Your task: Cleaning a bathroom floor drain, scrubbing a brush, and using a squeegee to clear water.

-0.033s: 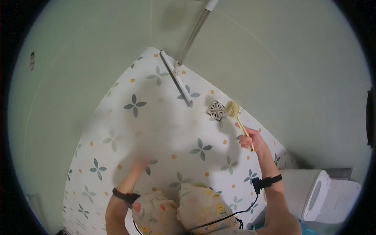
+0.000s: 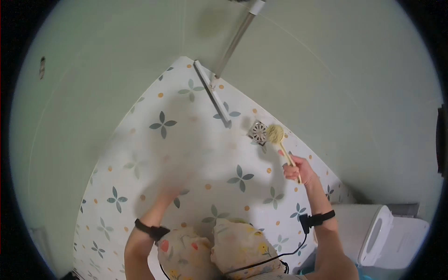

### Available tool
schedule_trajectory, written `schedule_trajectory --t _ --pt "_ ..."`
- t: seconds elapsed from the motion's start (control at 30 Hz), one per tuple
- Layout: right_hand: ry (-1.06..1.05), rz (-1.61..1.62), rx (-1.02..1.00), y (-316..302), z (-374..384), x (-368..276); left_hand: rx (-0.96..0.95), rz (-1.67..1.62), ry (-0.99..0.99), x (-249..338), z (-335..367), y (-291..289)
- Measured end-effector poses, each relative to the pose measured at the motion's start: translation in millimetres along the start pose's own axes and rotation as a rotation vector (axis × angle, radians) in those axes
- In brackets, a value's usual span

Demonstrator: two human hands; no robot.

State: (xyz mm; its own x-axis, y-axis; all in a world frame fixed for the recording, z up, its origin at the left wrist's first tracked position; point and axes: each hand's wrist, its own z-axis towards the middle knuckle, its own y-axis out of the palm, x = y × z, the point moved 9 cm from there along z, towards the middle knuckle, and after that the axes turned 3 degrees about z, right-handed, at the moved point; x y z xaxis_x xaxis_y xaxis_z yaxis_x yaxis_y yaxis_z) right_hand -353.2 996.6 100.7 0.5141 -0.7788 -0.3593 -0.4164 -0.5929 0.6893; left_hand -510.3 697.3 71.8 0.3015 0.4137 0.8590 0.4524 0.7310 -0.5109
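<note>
My right hand is closed round the pale yellow handle of a scrub brush. The round bristle head is against or just above the right edge of a square metal floor drain; I cannot tell which. My thumb or a finger lies along the handle. My left hand is over the patterned floor in front of my knees. It is smeared and hazy, so its fingers do not show clearly. Nothing can be made out in it.
A squeegee with a long metal pole leans against the right wall, its blade across the floor near the corner. A white toilet stands at the lower right. A black cable runs from my right wrist strap across my lap.
The brush head has shifted slightly left and down, closer to the drain, with my right hand moving a little along with it. The whole view has moved slightly.
</note>
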Motion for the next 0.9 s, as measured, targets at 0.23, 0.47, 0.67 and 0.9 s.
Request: schedule_trajectory --t 0.23,0.47,0.67,0.9 --pt "0.238 0.007 -0.159 52.7 24.9 75.5 -0.226 -0.464 -0.448 45.0 27.1 67.6" --pt "0.278 -0.015 -0.142 73.1 60.0 108.1 -0.099 -0.566 -0.446 27.4 28.1 56.3" --pt "0.303 -0.094 -0.131 79.2 57.4 112.2 -0.079 -0.509 -0.380 22.0 31.3 39.1" --pt "0.304 -0.071 -0.099 61.0 44.2 105.3 0.141 -0.484 -0.450 -1.2 38.2 -17.0"
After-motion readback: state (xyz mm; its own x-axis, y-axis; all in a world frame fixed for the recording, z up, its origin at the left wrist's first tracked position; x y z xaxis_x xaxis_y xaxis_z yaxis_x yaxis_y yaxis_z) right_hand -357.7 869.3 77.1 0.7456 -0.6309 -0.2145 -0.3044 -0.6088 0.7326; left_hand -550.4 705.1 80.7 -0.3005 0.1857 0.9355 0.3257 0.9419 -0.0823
